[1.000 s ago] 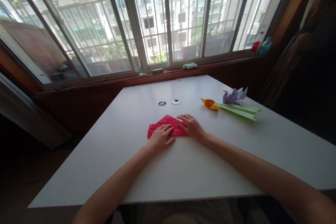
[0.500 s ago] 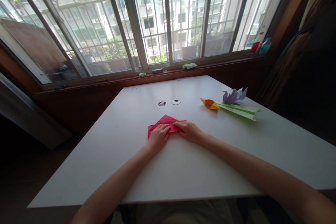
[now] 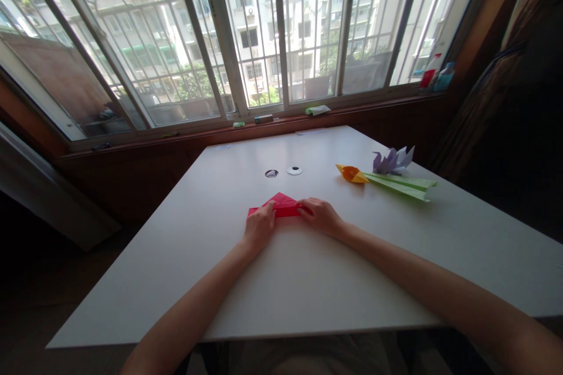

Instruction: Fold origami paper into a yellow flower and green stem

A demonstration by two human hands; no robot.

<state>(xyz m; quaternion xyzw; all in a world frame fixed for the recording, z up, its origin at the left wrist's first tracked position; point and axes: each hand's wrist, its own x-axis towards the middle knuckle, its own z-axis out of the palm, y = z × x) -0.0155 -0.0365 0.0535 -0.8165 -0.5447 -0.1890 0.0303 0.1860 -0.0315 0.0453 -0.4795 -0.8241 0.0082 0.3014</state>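
Wide white table under a barred window. Near the middle, folded red paper, flat on the tabletop. Left hand and right hand pressing its near edge, fingers curled on top. Far right: green paper stem, orange paper flower, purple origami.

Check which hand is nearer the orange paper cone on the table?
Right. The right hand rests on the red folded paper, left of and nearer the camera than the orange paper cone. The left hand is further left, on that paper's other side.
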